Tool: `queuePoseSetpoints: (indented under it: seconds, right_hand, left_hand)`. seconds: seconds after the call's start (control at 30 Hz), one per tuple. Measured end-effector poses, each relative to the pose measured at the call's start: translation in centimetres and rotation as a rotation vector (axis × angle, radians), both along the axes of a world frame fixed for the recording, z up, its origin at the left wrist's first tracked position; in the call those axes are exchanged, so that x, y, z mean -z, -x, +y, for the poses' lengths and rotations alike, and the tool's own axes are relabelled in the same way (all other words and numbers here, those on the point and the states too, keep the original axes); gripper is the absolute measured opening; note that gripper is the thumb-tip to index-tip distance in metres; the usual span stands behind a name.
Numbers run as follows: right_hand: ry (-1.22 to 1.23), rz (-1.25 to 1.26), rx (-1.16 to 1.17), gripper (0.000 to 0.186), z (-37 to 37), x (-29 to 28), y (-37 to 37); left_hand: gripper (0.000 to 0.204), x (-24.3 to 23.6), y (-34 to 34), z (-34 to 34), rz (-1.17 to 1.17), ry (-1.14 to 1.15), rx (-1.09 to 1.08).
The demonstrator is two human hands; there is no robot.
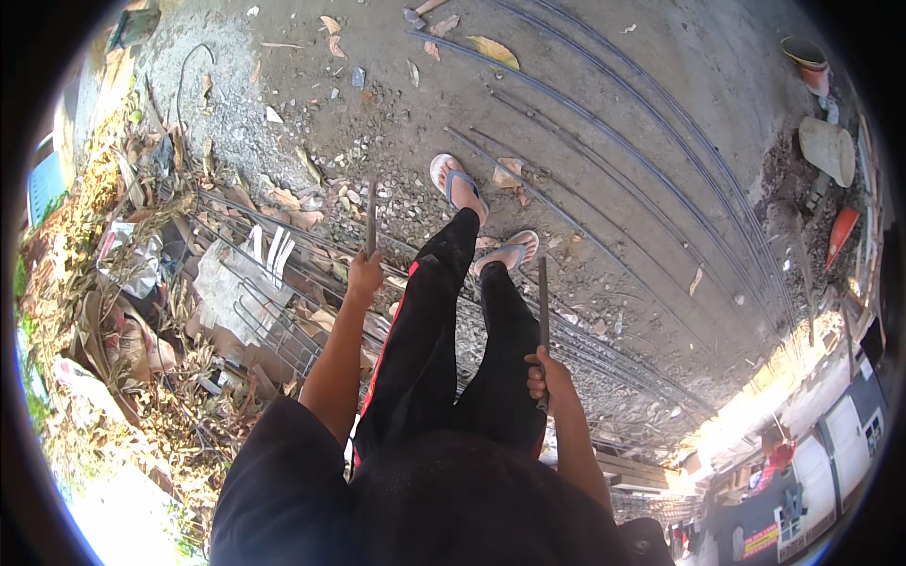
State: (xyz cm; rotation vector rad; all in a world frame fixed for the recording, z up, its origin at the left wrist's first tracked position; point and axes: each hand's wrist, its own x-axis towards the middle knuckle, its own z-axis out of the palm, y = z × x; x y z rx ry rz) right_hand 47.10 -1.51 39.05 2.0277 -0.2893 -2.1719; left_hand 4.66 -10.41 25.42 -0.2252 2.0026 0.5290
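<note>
My left hand (366, 274) is closed round the lower end of a short dark metal bar (371, 212), which points away from me over gravel and dry leaves. Lower and to the right, my right hand (552, 379) grips a longer dark metal bar (544, 302), its free end reaching toward my sandalled foot (510, 254). Both bars are apart from each other. Long thin steel rods (604, 344) lie in a bundle on the ground beneath and behind my legs. Several bent steel rods (274, 325) lie left of my left forearm.
More long rods (623, 156) curve across the dirt at the right. A hammer (413, 18) lies at the far edge. Dry leaves and debris (132, 349) heap up on the left. At the far right are a pale bucket (827, 151) and an orange object (842, 236).
</note>
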Motion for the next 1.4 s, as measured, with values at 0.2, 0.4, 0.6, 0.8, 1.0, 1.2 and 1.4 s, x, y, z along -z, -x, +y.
queuePoseSetpoints:
  seconds: [0.2, 0.4, 0.6, 0.8, 1.0, 1.2, 1.4]
  right_hand:
    - [-0.089, 0.046, 0.119, 0.040, 1.6, 8.6, -1.3]
    - [-0.027, 0.194, 0.558, 0.028, 11.2, 28.9, 0.5]
    - [0.129, 0.115, 0.725, 0.029, 16.3, 36.7, 2.6]
    - [-0.010, 0.132, 0.745, 0.026, 24.8, 38.0, 3.0]
    - [-0.406, 0.078, 0.207, 0.019, 25.7, 30.0, 2.4]
    - [-0.362, 0.011, -0.125, 0.021, 16.6, 25.3, 2.0]
    - [-0.212, -0.014, -0.191, 0.020, 4.3, 20.0, 2.6]
  left_hand:
    - [0.018, -1.8, -6.7, -7.0, -0.025, 0.021, -0.741]
    - [0.016, -2.9, -12.4, -6.4, 0.112, 0.093, -0.405]
    - [0.019, -4.5, -12.7, -6.4, 0.155, 0.011, 0.071]
    - [0.033, -3.7, -13.2, -6.2, 0.372, -0.057, 0.483]
    - [0.033, -3.5, -12.8, -5.2, 0.422, -0.022, 0.517]
    - [0.036, -2.0, -11.2, -6.9, 0.362, 0.036, 0.327]
    - [0.029, 0.3, -10.5, -9.4, 0.415, 0.021, 0.283]
